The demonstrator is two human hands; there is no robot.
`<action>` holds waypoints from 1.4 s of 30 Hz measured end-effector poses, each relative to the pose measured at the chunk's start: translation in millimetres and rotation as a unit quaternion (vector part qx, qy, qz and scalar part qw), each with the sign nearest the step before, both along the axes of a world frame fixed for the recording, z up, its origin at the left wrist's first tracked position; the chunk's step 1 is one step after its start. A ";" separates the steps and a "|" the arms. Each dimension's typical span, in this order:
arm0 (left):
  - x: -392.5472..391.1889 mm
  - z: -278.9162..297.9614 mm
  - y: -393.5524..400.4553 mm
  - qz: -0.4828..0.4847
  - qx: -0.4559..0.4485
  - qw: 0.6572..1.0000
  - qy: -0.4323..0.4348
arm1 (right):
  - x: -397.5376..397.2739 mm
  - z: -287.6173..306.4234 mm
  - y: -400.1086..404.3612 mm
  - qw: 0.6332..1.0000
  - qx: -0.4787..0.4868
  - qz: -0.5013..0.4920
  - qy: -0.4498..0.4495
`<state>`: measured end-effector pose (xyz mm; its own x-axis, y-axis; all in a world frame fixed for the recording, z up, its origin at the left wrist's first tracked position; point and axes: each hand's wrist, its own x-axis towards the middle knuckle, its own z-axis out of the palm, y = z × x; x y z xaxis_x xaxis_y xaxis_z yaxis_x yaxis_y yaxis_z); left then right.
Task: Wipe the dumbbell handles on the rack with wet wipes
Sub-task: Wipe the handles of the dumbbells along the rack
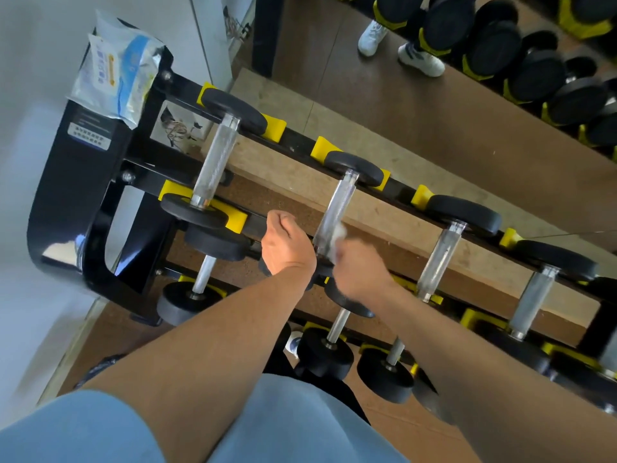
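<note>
Right now the right hand (359,272) pinches a white wet wipe (337,237) against the near end of the second handle (334,215) on the rack's top tier, counting from the rack's left end; the hand is blurred, so how its fingers lie around the bar cannot be told exactly. Just beside it, the left hand (287,243) has its fingers curled over the front rail (253,222) of the rack, gripping it as a brace.

Further left on the same tier sits the first handle (217,158), and toward the right edge two more handles (440,259) run on, with lower tiers of dumbbells (325,349) below near the person's knees. Nothing visible shows which bars are already clean; judging by position alone, the work seems early, with the rest of the top tier and the tiers below it left to do.

On the top left corner of the rack's end frame lies the wipes pack (117,68), printed in blue and white with a yellow patch; its writing is too small to read. A white label (88,133) on the black end panel is likewise illegible.
</note>
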<state>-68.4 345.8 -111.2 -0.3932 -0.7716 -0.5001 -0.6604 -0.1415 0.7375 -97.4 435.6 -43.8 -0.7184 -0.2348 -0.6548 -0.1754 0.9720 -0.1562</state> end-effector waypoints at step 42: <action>3.2 2.8 3.6 0.094 0.037 0.992 0.080 | -83.1 -6.4 -9.7 0.880 -0.152 0.360 0.268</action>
<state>-65.2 349.4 -108.4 -0.3257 -0.8018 -0.5010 -0.4921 -0.3088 0.8140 -180.5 425.9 -50.1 -0.4972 -0.8624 -0.0951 -0.8575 0.5052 -0.0977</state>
